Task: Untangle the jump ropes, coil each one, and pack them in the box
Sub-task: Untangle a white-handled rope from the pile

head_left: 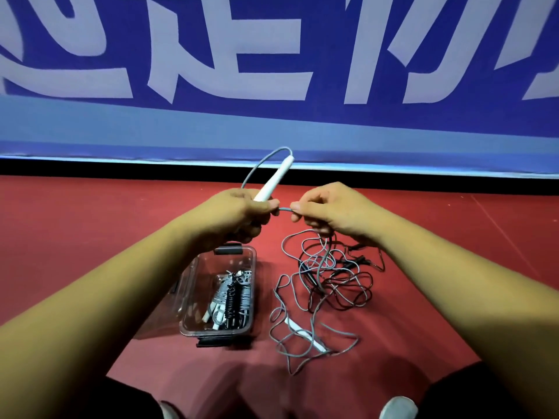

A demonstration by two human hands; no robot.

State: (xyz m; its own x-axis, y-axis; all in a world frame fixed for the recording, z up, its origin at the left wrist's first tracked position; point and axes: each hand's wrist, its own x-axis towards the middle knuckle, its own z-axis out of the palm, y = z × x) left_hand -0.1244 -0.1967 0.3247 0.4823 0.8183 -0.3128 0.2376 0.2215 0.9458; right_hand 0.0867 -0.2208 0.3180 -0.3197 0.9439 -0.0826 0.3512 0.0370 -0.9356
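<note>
My left hand [239,214] grips a white jump-rope handle [276,176] that points up and away, its grey cord looping back down to the hand. My right hand [325,211] pinches the same grey cord [284,209] just beside the left hand. Below my right hand a tangle of grey and black ropes [329,285] lies on the red floor, with a second white handle [302,332] in it. A clear plastic box [193,285] stands on the floor under my left forearm and holds several coiled ropes [233,300].
The red floor [90,225] runs to a black strip and a blue banner [272,128] with white characters at the back. My knees and shoes [396,408] show at the bottom edge.
</note>
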